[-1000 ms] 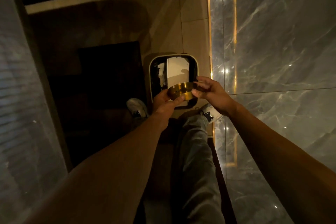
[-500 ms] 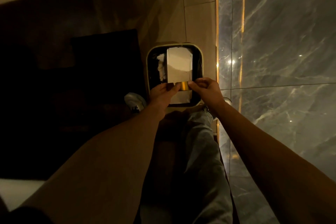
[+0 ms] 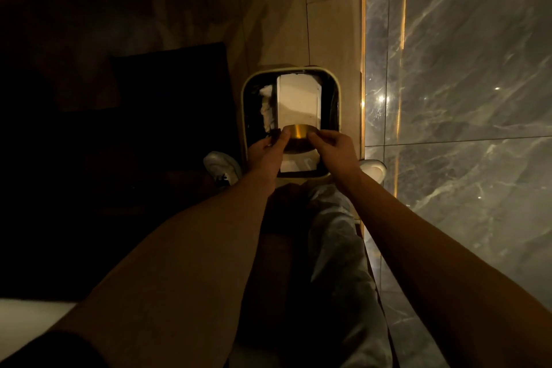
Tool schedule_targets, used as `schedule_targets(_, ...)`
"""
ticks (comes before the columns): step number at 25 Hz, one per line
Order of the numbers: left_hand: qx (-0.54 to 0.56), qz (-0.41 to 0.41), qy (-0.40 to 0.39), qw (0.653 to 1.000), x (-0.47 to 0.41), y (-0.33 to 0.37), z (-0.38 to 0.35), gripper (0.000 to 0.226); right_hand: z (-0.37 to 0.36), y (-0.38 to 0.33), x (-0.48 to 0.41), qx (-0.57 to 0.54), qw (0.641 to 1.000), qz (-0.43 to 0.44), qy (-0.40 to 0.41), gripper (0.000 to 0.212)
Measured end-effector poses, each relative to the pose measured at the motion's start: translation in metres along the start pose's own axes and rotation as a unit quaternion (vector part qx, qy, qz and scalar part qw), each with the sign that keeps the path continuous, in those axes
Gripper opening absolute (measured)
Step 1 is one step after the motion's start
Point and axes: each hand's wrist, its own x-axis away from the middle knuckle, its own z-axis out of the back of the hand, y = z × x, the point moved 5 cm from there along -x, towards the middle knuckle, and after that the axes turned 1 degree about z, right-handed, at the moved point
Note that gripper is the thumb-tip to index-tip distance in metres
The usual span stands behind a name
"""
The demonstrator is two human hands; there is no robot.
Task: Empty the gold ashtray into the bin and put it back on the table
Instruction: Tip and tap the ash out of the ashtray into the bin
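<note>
Bin: mouth open upward; white rubbish fills its 12 o'clock half. Gold ashtray blocks the 6 o'clock edge. Marble wall closes 3 o'clock. Dark furniture crowds 9 o'clock. Tiled floor open at 12.

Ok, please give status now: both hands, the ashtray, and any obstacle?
Left hand and right hand both grip gold ashtray. Ashtray tipped over open bin. No obstacle seen.

Dark mat on tiled floor beside marble wall
</note>
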Motion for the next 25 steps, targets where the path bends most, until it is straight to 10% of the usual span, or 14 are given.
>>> schedule_targets(25,-0.137,-0.062,0.022,0.988,-0.010,0.025,-0.008,0.039,-0.005,-0.011,-0.018,0.080,0.994,0.073,0.032,0.035)
